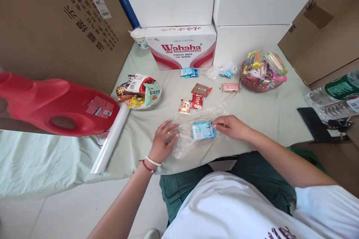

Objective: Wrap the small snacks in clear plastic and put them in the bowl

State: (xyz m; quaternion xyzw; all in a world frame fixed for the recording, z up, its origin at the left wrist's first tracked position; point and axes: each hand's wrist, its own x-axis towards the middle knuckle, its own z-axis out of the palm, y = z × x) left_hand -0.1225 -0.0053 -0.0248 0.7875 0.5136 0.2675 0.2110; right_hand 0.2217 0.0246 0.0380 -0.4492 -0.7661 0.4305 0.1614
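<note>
A flat blue printed packet (202,130) lies on a crinkled sheet of clear plastic film (183,149) near the table's front edge. My right hand (232,127) is closed, its fingertips pinching the packet's right edge. On the film's left side rests my left hand (164,142), fingers apart and slightly bent, with nothing visibly gripped. Just beyond the film are a brown-red snack packet (202,90), a red packet (197,101) and a cream-and-red packet (184,106). Farther right lies a pink packet (230,87).
Snack-filled bowls stand left (157,101) and right (262,86). Behind are a Wahaha carton (182,50), blue sachets (189,72) and a paper cup (140,39). A red jug (61,104) and white roll (110,142) lie left; bottles (336,91) and a phone (314,124) right.
</note>
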